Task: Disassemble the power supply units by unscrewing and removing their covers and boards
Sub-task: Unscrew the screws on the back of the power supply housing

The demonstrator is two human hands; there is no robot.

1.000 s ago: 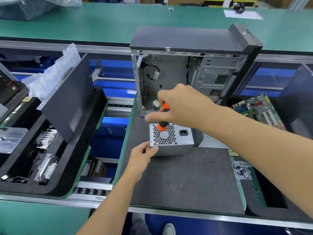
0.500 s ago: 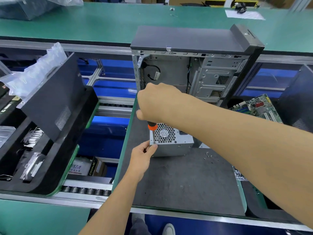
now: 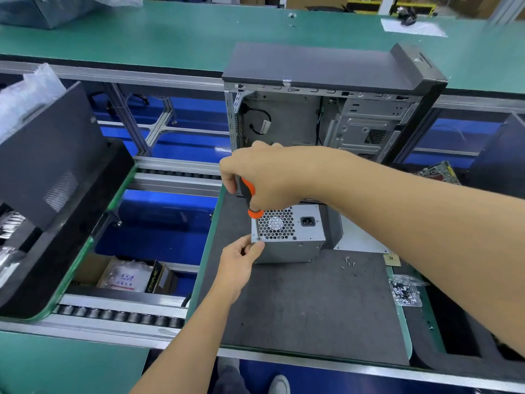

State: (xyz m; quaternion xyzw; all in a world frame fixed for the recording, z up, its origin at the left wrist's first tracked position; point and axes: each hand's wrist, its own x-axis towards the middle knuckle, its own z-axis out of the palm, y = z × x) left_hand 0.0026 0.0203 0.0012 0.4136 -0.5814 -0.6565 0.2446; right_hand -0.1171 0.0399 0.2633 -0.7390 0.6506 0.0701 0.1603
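Green worktop point(image 3: 170, 32) runs across the back; nearer, a dark grey mat point(image 3: 312, 308) covers the work area. Open PC case point(image 3: 326, 109) stands upright at the far edge of the mat, side panel off, interior mostly bare, a short cable loop visible inside. Left of the mat: a black foam tray point(image 3: 71, 223) with a dark panel point(image 3: 51, 155) leaning in it, tilted. Circuit board point(image 3: 437, 173) lies to the right behind the right forearm.

Power supply unit point(image 3: 292, 237) sits on the mat just in front of the case, fan grille and mains socket face tilted up toward the camera.

Right hand point(image 3: 270, 174) is curled round the orange-and-black screwdriver point(image 3: 250, 200), held near vertical; shaft runs down along the left edge of the PSU's grille face, tip at the lower left corner. Left hand point(image 3: 241, 260) pinches that lower left corner of the PSU, thumb on the front edge, fingers round the side.

Bag of small parts point(image 3: 404, 291) at the right edge of the mat. A few loose screws point(image 3: 349, 263) on the mat just right of the PSU.
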